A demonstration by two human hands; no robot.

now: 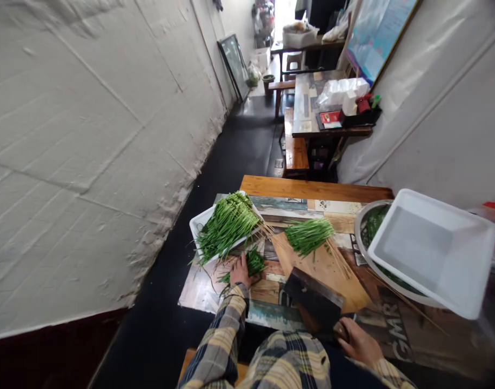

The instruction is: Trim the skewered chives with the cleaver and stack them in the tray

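My left hand [240,272] lies on the table, fingers closed on a small bunch of green chives [253,263]. Just beyond it a white tray [198,221] holds a big pile of skewered chives [227,224]. My right hand [355,337] grips the handle of a dark cleaver [313,301], whose blade rests on the near end of a wooden cutting board [324,267]. Another bundle of skewered chives [308,235] lies on the far end of that board, its bamboo sticks pointing towards me.
A metal bowl [363,227] with greens stands at the right, an empty white tub [434,249] resting tilted on it. Loose skewers lie beside it. A white wall runs along the left. Further tables, benches and boxes fill the aisle ahead.
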